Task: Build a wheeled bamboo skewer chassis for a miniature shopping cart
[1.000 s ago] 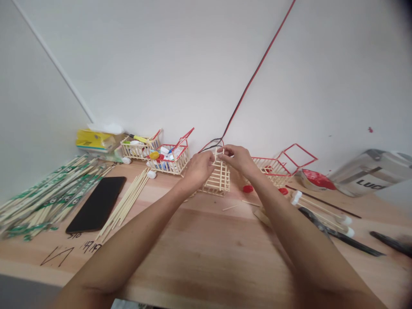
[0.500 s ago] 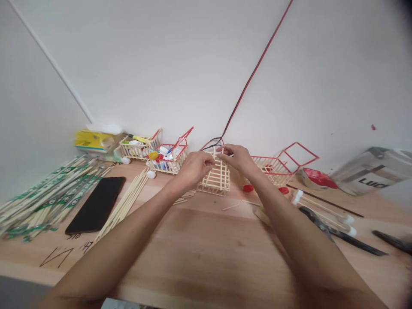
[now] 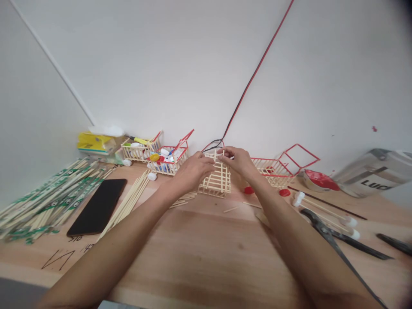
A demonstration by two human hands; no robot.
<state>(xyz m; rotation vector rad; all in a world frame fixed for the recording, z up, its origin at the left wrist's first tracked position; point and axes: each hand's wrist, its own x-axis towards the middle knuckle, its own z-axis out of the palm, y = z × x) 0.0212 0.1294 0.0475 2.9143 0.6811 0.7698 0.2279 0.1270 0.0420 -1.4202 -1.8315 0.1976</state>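
A small basket-like frame of pale wooden sticks (image 3: 215, 183) stands on the table in front of me, with open slats and stick ends rising at its top. My left hand (image 3: 195, 170) is at the frame's upper left, its fingers bent over a top edge; the fingertips are partly hidden. At the upper right, my right hand (image 3: 238, 160) pinches the end of an upright stick between thumb and fingers. Short cut sticks (image 3: 185, 200) lie just left of the frame, and another short stick (image 3: 231, 210) lies in front of it.
Left are wrapped chopsticks (image 3: 41, 206), a black phone (image 3: 98, 208), loose sticks (image 3: 130, 201) and a stick cart of bottle caps (image 3: 167, 165). Right are a red-rimmed cart (image 3: 273, 171), a bowl of red paint (image 3: 320, 180), pliers (image 3: 325, 227) and a clear container (image 3: 370, 176). A wall stands behind.
My left hand's fingers have unbent a little and reach further over the frame. My right hand stays at the upper right stick. The view has shifted slightly.
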